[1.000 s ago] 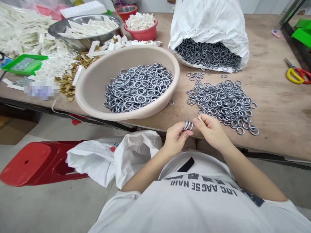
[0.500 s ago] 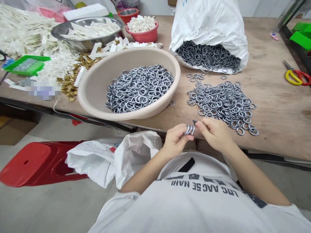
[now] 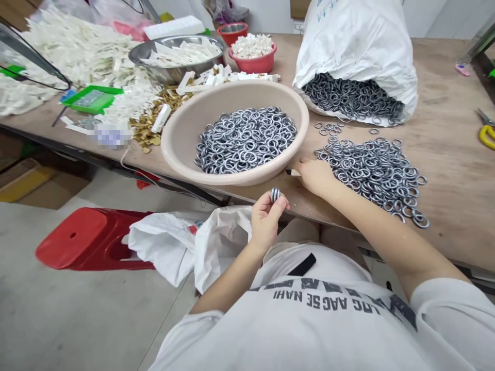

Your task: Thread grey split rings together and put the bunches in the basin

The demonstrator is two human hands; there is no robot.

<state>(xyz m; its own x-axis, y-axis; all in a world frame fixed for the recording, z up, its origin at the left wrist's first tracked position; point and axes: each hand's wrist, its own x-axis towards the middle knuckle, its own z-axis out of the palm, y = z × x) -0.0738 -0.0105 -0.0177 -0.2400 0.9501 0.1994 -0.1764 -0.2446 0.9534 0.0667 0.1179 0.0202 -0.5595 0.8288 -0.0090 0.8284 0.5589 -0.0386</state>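
1. Left hand (image 3: 266, 215), my 11 o'clock: thumb and fingers closed on a short stack of rings (image 3: 275, 195), lined up flat to flat, presumably so one pinch keeps them together.
2. Right hand (image 3: 312, 174), 12 o'clock, beside the basin (image 3: 181, 135); fingertips at a small dark-and-pale object (image 3: 293, 172). Gripped or only touched, I can't tell.
3. Loose rings fill the basin at 11; the heap (image 3: 375, 175) lies at 1, the bag (image 3: 356, 46) beyond it, mouth toward me, probably for easy reach.
4. Left elbow bent, fingers curled; right arm slanting forward toward 11, hand low.
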